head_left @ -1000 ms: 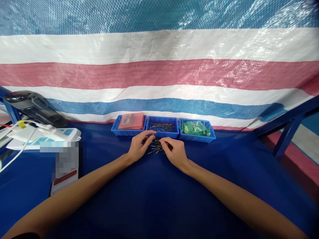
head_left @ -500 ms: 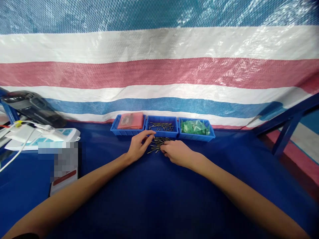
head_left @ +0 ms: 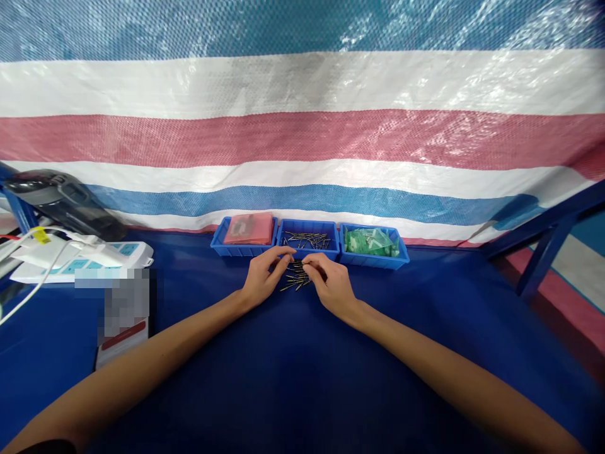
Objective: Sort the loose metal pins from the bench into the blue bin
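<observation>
On the blue table point(head_left: 293, 378), just in front of the middle blue tray point(head_left: 309, 225), which contains slim metal pieces point(head_left: 309, 239), the left hand point(head_left: 265, 275) and right hand point(head_left: 333, 282) face each other across a small pile point(head_left: 295, 279) of similar pieces, partly hidden by the right hand. The step in hand seems to be sorting through this pile, and lifting a single piece would call for a fine pinch that leaves its neighbours undisturbed. Each thumb curves close to its forefinger, though I cannot tell whether either pair grips anything.
</observation>
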A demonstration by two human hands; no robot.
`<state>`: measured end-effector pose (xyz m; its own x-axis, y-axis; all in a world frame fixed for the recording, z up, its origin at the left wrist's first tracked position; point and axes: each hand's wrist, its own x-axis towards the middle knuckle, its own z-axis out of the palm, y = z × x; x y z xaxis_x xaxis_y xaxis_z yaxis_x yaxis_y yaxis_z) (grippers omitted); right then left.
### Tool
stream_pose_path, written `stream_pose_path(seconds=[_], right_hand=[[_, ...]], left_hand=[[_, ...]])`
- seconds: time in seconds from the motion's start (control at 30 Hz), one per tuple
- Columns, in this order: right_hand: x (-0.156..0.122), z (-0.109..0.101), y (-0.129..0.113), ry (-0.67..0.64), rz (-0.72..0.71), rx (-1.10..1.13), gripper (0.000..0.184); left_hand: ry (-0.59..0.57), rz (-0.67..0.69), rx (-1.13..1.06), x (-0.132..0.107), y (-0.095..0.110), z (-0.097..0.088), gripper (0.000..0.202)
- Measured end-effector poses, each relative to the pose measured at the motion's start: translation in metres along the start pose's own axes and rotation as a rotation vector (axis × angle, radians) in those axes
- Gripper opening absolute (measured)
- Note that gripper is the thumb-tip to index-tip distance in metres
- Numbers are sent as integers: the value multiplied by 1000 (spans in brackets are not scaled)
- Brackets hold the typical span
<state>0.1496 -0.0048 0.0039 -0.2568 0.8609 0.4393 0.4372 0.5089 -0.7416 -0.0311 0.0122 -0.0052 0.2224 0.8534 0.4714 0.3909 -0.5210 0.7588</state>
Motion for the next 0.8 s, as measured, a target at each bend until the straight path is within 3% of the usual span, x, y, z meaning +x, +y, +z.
stream_pose_path(seconds=[0.3,0.47,0.8], right_hand=[[-4,9,14,45,64,185,26],[-4,9,15,-1,165,364,27],[-3,8,13,-28,231,401,28]], left_hand=[[-11,14,57,1,0,0,21],[-42,75,97,2,0,0,22],[-167,158,91,4,-2,1,22]])
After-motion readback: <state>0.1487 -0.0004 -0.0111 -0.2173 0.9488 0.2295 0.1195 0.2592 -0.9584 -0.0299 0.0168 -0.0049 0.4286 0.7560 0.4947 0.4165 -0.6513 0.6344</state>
